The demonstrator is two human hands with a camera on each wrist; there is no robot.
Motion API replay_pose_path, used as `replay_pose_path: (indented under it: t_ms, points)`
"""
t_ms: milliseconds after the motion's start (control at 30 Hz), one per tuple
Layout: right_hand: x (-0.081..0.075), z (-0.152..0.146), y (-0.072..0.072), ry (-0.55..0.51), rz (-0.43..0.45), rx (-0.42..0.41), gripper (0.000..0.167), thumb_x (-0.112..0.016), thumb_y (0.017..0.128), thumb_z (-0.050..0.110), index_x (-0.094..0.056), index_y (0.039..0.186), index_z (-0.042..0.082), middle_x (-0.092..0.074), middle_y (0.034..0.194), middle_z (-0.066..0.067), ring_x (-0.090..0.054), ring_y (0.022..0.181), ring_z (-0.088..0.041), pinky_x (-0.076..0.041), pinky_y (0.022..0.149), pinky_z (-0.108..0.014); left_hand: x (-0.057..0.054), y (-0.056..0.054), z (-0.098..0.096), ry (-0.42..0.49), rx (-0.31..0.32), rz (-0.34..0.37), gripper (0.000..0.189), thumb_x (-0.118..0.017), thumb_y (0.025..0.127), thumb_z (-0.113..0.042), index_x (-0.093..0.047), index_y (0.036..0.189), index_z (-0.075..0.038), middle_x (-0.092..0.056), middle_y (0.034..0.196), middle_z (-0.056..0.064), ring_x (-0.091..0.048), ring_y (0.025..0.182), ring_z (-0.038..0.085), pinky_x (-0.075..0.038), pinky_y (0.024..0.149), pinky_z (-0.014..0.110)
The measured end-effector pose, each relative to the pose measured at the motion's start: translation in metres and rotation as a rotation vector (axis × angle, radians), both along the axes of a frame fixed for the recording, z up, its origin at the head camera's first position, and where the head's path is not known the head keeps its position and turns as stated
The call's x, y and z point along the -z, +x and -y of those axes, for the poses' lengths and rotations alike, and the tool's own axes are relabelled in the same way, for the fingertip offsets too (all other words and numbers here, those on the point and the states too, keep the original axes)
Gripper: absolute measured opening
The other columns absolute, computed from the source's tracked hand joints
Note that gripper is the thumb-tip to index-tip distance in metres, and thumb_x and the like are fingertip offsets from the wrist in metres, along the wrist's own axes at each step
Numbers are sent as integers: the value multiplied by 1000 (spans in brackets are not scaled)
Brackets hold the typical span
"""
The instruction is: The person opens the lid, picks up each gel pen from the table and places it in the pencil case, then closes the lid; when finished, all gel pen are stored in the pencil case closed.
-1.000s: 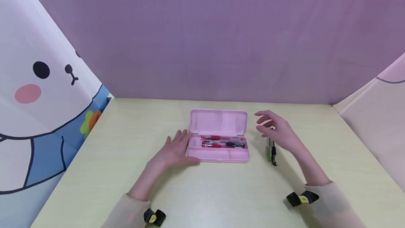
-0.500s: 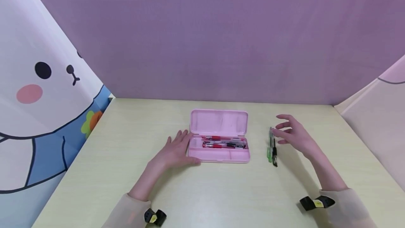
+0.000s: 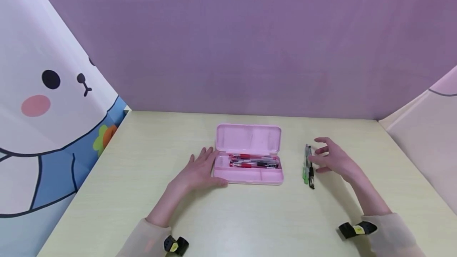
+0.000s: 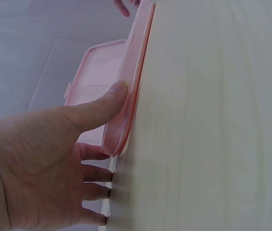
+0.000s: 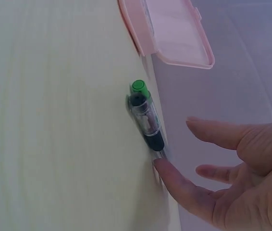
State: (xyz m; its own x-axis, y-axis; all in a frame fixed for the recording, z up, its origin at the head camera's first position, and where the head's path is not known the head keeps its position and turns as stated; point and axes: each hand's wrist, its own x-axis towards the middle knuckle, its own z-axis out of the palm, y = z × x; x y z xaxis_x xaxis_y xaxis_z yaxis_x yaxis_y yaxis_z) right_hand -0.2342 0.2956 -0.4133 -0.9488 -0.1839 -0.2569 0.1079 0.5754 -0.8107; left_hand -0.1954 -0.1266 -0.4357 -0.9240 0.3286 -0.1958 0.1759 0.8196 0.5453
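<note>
A pink pencil case lies on the table with its lid raised and several red and black pens in its upper compartment. My left hand rests against its left end with fingers spread; in the left wrist view the thumb presses the front wall. A green pen and a black pen lie side by side, right of the case. Just right of them is my right hand, one fingertip at the black pen. In the right wrist view, the black pen partly hides the green one.
A pale wooden table carries everything. Behind it hangs a purple backdrop. A cartoon-printed cloth hangs at the left, and a pale cloth at the right.
My right hand has moved right from above the pens, then lowered beside them. The left hand stays at the case. Both loose pens are now more fully visible.
</note>
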Motion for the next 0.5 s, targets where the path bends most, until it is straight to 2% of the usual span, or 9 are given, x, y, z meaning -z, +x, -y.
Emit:
replay_pose_path:
  t_ms: [233, 500]
  points:
    - [5, 5, 0, 23, 12, 15, 91, -76, 93, 16, -17, 159, -5, -44, 137, -35, -70, 96, -22, -66, 79, -37, -1, 0, -1, -9, 0, -4, 104, -80, 84, -50, -26, 163, -10, -20, 172, 21, -11, 161, 42, -10, 129, 66]
    - [6, 11, -1, 147, 18, 36, 96, -82, 86, 12, -21, 158, -8, -45, 141, -38, -73, 83, -20, -65, 75, -35, -1, 0, 0, -2, -2, 1, 106, -81, 83, -50, -26, 163, -9, -20, 172, 21, -12, 161, 42, -10, 129, 66]
